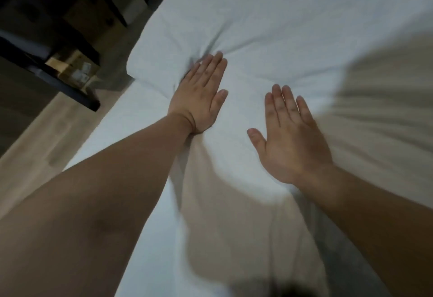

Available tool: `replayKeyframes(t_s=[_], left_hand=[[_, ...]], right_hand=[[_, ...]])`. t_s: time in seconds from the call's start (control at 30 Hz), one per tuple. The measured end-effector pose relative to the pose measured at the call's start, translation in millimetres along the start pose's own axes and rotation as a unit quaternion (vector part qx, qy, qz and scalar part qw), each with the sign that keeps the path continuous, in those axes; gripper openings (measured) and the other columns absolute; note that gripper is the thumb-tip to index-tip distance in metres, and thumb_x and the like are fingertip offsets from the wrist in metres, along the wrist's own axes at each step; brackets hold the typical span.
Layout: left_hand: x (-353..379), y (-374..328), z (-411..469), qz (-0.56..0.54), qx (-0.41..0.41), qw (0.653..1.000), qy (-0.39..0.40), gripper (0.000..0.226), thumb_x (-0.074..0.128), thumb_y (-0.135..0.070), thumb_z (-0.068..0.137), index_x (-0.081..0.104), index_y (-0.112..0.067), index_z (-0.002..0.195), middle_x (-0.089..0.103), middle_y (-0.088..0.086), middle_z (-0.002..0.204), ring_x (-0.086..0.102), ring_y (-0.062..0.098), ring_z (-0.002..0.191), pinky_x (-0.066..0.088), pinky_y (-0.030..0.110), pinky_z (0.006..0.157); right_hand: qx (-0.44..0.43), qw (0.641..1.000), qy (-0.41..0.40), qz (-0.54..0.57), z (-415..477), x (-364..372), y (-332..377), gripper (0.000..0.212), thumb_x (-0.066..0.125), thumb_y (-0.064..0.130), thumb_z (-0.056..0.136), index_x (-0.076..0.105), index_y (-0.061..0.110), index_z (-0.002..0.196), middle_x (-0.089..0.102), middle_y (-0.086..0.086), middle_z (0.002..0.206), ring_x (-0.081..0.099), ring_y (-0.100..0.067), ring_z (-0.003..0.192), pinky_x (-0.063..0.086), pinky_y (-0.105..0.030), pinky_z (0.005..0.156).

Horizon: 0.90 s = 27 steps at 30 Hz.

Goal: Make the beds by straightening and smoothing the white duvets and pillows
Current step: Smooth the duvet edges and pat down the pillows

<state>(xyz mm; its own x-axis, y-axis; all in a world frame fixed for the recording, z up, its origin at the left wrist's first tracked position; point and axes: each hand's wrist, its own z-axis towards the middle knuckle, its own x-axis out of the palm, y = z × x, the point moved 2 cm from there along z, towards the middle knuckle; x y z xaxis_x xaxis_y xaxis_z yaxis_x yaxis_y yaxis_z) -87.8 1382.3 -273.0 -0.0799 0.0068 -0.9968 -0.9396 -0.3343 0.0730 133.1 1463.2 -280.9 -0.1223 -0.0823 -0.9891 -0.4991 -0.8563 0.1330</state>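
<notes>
a: how far along is the bed?

b: mid-smoothing, i'd say. the plump white piece i take for a pillow lies on the bed, its rounded corner towards the dark furniture.

a: and the hands?

b: both flat, fingers straight, gripping nothing. the left hand presses into the pillow near that corner. the right hand is spread over the pillow's middle, but i can't tell if it presses or only hovers.

a: what's left to do?

b: creases fan out from the left fingertips, so that patch needs flattening. the sheet beside the pillow looks smooth. the bedding on the pillow's other side is too blurred to judge, and no second bed shows.
</notes>
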Motion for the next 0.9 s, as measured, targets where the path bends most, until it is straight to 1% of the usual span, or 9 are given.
replayKeyframes(t_s=[0.1,0.23,0.33,0.53,0.63,0.77,0.83,0.9], left_hand=[[7,50,3,0.007,-0.055,0.998,0.006,0.067,0.006,-0.046,0.106,0.005,-0.011,0.162,0.001,0.005,0.17,-0.002,0.016,0.157,0.007,0.04,0.127],[10,89,10,-0.002,-0.081,0.997,0.009,0.068,0.003,-0.05,0.105,0.003,-0.013,0.163,-0.001,0.004,0.171,-0.004,0.015,0.156,0.006,0.04,0.127],[10,105,15,-0.017,-0.108,0.994,-0.002,0.065,0.008,-0.047,0.107,0.003,-0.014,0.163,-0.002,0.001,0.17,-0.005,0.013,0.156,0.002,0.036,0.127],[11,125,22,-0.046,-0.155,0.987,-0.003,0.063,0.011,-0.045,0.107,0.003,-0.016,0.163,-0.002,0.0,0.17,-0.004,0.013,0.156,-0.001,0.034,0.127],[11,143,26,-0.051,-0.177,0.983,0.002,0.062,0.012,-0.045,0.108,0.002,-0.018,0.163,-0.003,-0.001,0.17,-0.004,0.013,0.156,-0.001,0.034,0.127],[18,175,30,-0.103,-0.247,0.963,0.034,0.061,0.009,-0.047,0.109,0.0,-0.02,0.163,-0.006,-0.002,0.17,-0.004,0.012,0.156,-0.001,0.03,0.126],[24,185,31,-0.154,-0.274,0.948,0.042,0.061,0.01,-0.047,0.109,0.002,-0.02,0.163,-0.004,-0.003,0.17,-0.002,0.012,0.156,0.0,0.029,0.126],[27,191,32,-0.212,-0.302,0.929,0.034,0.06,0.013,-0.047,0.11,0.005,-0.02,0.163,0.001,-0.004,0.17,0.002,0.011,0.156,0.001,0.028,0.126]], right_hand=[[-0.023,1.0,-0.006,-0.004,32,7,28,0.083,0.006,0.057,0.102,0.015,-0.002,0.159,0.007,-0.019,0.168,0.004,-0.03,0.157,0.008,-0.048,0.127],[-0.031,0.999,-0.011,0.009,70,16,60,0.083,0.003,0.057,0.101,0.01,-0.002,0.16,0.003,-0.019,0.168,0.0,-0.029,0.157,0.005,-0.047,0.127],[-0.037,0.999,-0.004,0.01,86,20,73,0.082,0.0,0.057,0.101,0.004,0.0,0.16,-0.003,-0.018,0.168,-0.005,-0.029,0.157,0.002,-0.047,0.127],[-0.047,0.999,0.0,0.01,107,23,93,0.083,-0.003,0.058,0.1,0.0,0.001,0.16,-0.006,-0.016,0.169,-0.009,-0.027,0.157,-0.002,-0.046,0.127],[-0.053,0.998,-0.003,0.018,118,23,102,0.082,-0.002,0.058,0.101,0.001,0.001,0.16,-0.005,-0.016,0.169,-0.009,-0.027,0.157,-0.002,-0.046,0.127],[-0.058,0.998,0.001,0.022,130,27,112,0.082,0.0,0.059,0.101,-0.002,0.002,0.16,-0.009,-0.016,0.169,-0.013,-0.027,0.156,-0.004,-0.046,0.126],[-0.057,0.998,0.0,0.025,136,29,116,0.083,0.002,0.06,0.102,-0.001,0.002,0.16,-0.007,-0.016,0.169,-0.011,-0.027,0.156,-0.003,-0.046,0.127],[-0.059,0.998,0.002,0.021,143,32,121,0.084,0.002,0.06,0.101,-0.001,0.001,0.16,-0.007,-0.016,0.169,-0.011,-0.027,0.156,-0.003,-0.045,0.127]])
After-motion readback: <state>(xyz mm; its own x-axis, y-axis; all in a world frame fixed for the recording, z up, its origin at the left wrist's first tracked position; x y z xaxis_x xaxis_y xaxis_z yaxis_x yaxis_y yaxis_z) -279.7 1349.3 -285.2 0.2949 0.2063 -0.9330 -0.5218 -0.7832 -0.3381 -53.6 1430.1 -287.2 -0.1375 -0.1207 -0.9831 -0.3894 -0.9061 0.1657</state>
